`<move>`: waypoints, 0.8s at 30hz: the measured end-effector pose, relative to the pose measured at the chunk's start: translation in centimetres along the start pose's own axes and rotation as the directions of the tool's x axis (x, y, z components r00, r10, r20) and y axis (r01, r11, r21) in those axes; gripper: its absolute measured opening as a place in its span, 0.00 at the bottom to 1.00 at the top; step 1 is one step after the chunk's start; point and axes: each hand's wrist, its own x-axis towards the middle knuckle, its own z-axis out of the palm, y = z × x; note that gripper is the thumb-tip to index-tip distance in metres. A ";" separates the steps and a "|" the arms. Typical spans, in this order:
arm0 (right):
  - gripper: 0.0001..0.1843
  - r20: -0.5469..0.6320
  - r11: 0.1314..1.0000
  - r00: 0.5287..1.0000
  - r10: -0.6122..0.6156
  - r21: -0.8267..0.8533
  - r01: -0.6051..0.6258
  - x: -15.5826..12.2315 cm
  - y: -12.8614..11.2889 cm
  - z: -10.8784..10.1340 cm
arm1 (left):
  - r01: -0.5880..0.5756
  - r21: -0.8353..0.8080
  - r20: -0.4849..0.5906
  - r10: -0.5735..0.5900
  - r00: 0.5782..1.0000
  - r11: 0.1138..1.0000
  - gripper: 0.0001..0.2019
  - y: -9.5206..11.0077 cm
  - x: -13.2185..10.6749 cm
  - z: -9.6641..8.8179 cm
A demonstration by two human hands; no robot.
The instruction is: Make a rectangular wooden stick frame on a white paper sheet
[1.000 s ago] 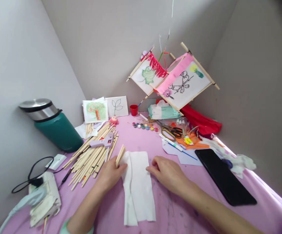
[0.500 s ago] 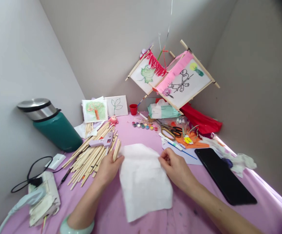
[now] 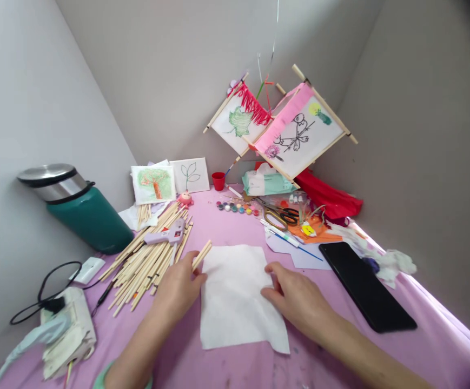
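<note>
A white sheet [image 3: 237, 297], thin paper or fabric, lies almost flat on the purple tablecloth in front of me. My left hand [image 3: 181, 283] is closed around a few short wooden sticks [image 3: 202, 255] at the sheet's upper left edge. At the right edge, my right hand [image 3: 295, 289] has its thumb and forefinger apart, with the fingertips by the sheet. Left of my left hand lies a pile of wooden sticks [image 3: 149, 265], and a lilac glue gun [image 3: 172, 232] rests on top of it.
A teal bottle [image 3: 91, 219] and a power strip [image 3: 70, 329] stand left. On the right lie a black phone [image 3: 366, 286], scissors [image 3: 277, 217] and paint pots [image 3: 237, 207]. Framed drawings [image 3: 299, 129] hang at the back, above a red cup [image 3: 218, 181] and a wipes pack [image 3: 267, 181].
The sheet has come down flatter onto the table. My right hand has let go of its edge and its fingers have spread. My left hand keeps the sticks.
</note>
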 end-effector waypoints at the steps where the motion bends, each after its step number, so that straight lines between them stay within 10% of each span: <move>1: 0.13 -0.025 0.997 0.999 -0.021 -0.081 0.019 -0.2 -0.3 -0.2 | -0.022 0.068 -0.039 0.025 0.999 0.997 0.16 0.1 -0.3 0.1; 8: 0.28 0.032 0.849 0.885 -0.465 -0.267 0.456 0.7 0.3 1.4 | -0.431 0.121 0.282 0.385 0.879 0.894 0.19 1.4 -4.0 1.6; 14: 0.23 -0.068 0.914 0.978 -0.196 -0.373 0.157 0.6 1.2 0.8 | -0.510 0.166 0.384 0.421 0.822 0.844 0.16 0.4 -5.1 1.1; 19: 0.18 -0.012 0.880 0.928 -0.373 -0.321 0.350 -1.3 0.5 0.2 | -0.579 0.061 0.380 0.517 0.767 0.813 0.12 0.0 -5.6 0.9; 24: 0.06 0.056 0.904 0.978 -0.203 -0.374 0.209 -2.0 0.4 -0.7 | -0.573 0.061 0.376 0.513 0.772 0.817 0.14 0.1 -4.8 0.1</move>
